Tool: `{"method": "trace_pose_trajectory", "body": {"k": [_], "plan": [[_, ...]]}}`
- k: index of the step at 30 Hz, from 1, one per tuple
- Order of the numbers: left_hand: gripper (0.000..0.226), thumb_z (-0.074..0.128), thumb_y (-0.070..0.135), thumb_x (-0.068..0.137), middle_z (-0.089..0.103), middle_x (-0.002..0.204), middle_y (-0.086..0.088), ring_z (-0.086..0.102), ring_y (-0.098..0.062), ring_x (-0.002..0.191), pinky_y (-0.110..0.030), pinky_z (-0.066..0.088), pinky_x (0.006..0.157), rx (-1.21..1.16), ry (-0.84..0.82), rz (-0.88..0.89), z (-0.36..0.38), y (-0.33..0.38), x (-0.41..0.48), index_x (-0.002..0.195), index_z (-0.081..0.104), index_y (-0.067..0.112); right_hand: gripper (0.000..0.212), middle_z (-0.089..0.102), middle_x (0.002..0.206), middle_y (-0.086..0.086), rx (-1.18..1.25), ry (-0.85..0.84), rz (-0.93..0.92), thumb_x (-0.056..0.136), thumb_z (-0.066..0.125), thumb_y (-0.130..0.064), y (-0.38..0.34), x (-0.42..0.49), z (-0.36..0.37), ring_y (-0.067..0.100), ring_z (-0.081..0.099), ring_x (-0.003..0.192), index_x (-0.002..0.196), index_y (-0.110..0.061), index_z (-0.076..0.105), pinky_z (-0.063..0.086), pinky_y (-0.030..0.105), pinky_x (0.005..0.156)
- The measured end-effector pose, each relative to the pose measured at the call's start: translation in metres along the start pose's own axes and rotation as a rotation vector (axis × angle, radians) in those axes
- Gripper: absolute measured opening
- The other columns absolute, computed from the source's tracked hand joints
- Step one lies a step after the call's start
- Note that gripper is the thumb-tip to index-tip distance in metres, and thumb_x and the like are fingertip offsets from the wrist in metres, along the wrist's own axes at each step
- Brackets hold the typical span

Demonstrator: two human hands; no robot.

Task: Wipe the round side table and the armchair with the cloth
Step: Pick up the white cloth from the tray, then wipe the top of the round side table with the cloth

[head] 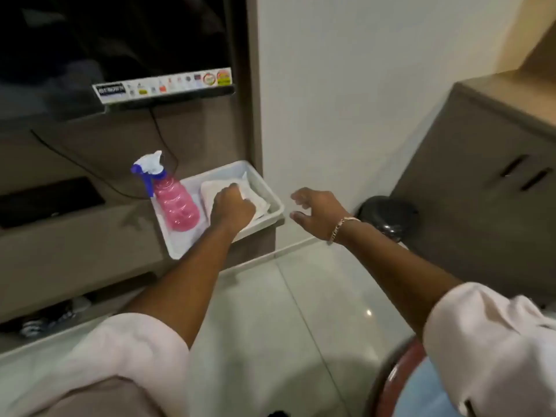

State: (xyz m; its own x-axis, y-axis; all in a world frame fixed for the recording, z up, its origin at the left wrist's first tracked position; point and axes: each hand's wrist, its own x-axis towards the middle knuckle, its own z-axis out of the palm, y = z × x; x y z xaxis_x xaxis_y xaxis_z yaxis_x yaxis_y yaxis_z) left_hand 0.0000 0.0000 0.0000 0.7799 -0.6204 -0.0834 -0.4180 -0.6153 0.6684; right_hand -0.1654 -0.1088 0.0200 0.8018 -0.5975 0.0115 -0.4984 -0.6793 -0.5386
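Observation:
A folded white cloth (210, 191) lies in a white plastic tray (270, 203) on the ledge of a grey-brown wall unit. My left hand (231, 210) is down in the tray with its fingers closed on the cloth. My right hand (316, 213) hovers to the right of the tray, fingers spread, holding nothing; a gold bracelet is on its wrist. A curved red-brown rim with a pale blue surface (388, 383) shows at the bottom right; I cannot tell whether it is the round side table. A beige padded edge (99, 398) sits at the bottom left.
A pink spray bottle (176, 203) with a blue and white trigger stands in the tray's left half. A television (120, 40) hangs above with a black cable below it. A grey cabinet (481, 200) stands at right, a black round object (388, 215) beside it on the tiled floor.

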Motion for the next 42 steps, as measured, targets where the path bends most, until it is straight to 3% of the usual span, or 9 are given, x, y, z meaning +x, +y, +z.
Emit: {"method": "trace_pose_trajectory", "body": {"k": [8,11,16,19,22,25,31,38,42], "plan": [[0.046,0.063,0.003,0.08,0.066,0.12,-0.018,0.064,-0.035,0.106,-0.036,0.056,0.077,-0.023,0.057,-0.315,0.016,-0.072,0.052,0.125,0.056,0.001,0.05,0.061,0.124,0.019,0.057,-0.039,0.165,0.092,0.051,-0.042,-0.029,0.127,0.109,0.035,0.057,0.114,0.127,-0.005,0.05,0.045,0.038,0.092],[0.056,0.062,0.002,0.084,0.061,0.135,-0.015,0.06,-0.031,0.117,-0.029,0.049,0.087,-0.144,0.016,-0.325,0.028,-0.084,0.06,0.138,0.049,0.003,0.064,0.06,0.127,0.018,0.094,-0.135,0.292,0.088,0.054,-0.051,-0.033,0.152,0.135,0.037,0.058,0.115,0.133,-0.007,0.043,0.046,0.043,0.093],[0.055,0.06,0.003,0.087,0.06,0.14,-0.009,0.061,-0.025,0.114,-0.018,0.048,0.073,-0.396,0.149,-0.372,0.027,-0.087,0.066,0.14,0.052,0.008,0.049,0.068,0.115,0.01,0.357,-0.076,0.401,0.071,0.075,-0.026,-0.036,0.174,0.148,0.029,0.064,0.106,0.116,-0.012,0.059,0.049,0.03,0.08],[0.031,0.06,0.009,0.092,0.07,0.116,0.005,0.062,-0.018,0.099,-0.012,0.041,0.061,-0.538,0.275,-0.345,0.015,-0.081,0.062,0.122,0.068,0.015,0.044,0.071,0.112,0.005,0.649,-0.027,0.394,0.072,0.077,-0.019,-0.037,0.167,0.135,0.025,0.066,0.101,0.115,-0.014,0.066,0.055,0.036,0.092],[0.013,0.063,0.018,0.092,0.071,0.101,0.006,0.066,-0.016,0.097,-0.022,0.054,0.071,-0.723,0.343,-0.288,-0.003,-0.068,0.044,0.098,0.073,0.024,0.047,0.066,0.106,-0.004,0.876,0.021,0.334,0.076,0.076,-0.012,-0.036,0.141,0.1,0.013,0.064,0.089,0.121,-0.013,0.065,0.055,0.026,0.078],[0.027,0.069,0.024,0.088,0.073,0.11,-0.001,0.069,-0.023,0.104,-0.042,0.061,0.083,-0.951,0.208,-0.226,-0.019,-0.046,0.018,0.115,0.069,0.018,0.05,0.068,0.109,-0.005,1.029,0.004,0.296,0.077,0.076,-0.011,-0.029,0.094,0.053,0.019,0.065,0.1,0.124,-0.019,0.061,0.058,0.032,0.079],[0.045,0.072,0.023,0.083,0.076,0.117,-0.009,0.07,-0.031,0.11,-0.049,0.06,0.088,-1.104,-0.304,-0.051,0.0,0.035,-0.08,0.125,0.063,0.009,0.067,0.064,0.125,0.02,1.258,0.069,0.384,0.078,0.061,0.012,0.008,-0.064,-0.017,0.034,0.063,0.111,0.138,-0.015,0.047,0.052,0.049,0.095],[0.04,0.075,0.022,0.075,0.076,0.107,-0.015,0.072,-0.032,0.095,-0.047,0.062,0.079,-1.048,-0.747,0.038,0.092,0.122,-0.275,0.113,0.066,0.011,0.034,0.055,0.083,0.011,1.38,0.325,0.497,0.064,0.058,-0.005,0.068,-0.325,-0.076,0.02,0.054,0.069,0.098,-0.007,0.057,0.041,0.027,0.056],[0.042,0.073,0.017,0.076,0.077,0.106,-0.014,0.073,-0.029,0.093,-0.045,0.061,0.083,-0.992,-0.977,0.075,0.163,0.156,-0.393,0.116,0.064,0.01,0.019,0.063,0.08,0.004,1.392,0.602,0.641,0.066,0.069,-0.018,0.106,-0.477,-0.082,0.017,0.056,0.073,0.084,-0.015,0.065,0.043,0.026,0.055]]}}
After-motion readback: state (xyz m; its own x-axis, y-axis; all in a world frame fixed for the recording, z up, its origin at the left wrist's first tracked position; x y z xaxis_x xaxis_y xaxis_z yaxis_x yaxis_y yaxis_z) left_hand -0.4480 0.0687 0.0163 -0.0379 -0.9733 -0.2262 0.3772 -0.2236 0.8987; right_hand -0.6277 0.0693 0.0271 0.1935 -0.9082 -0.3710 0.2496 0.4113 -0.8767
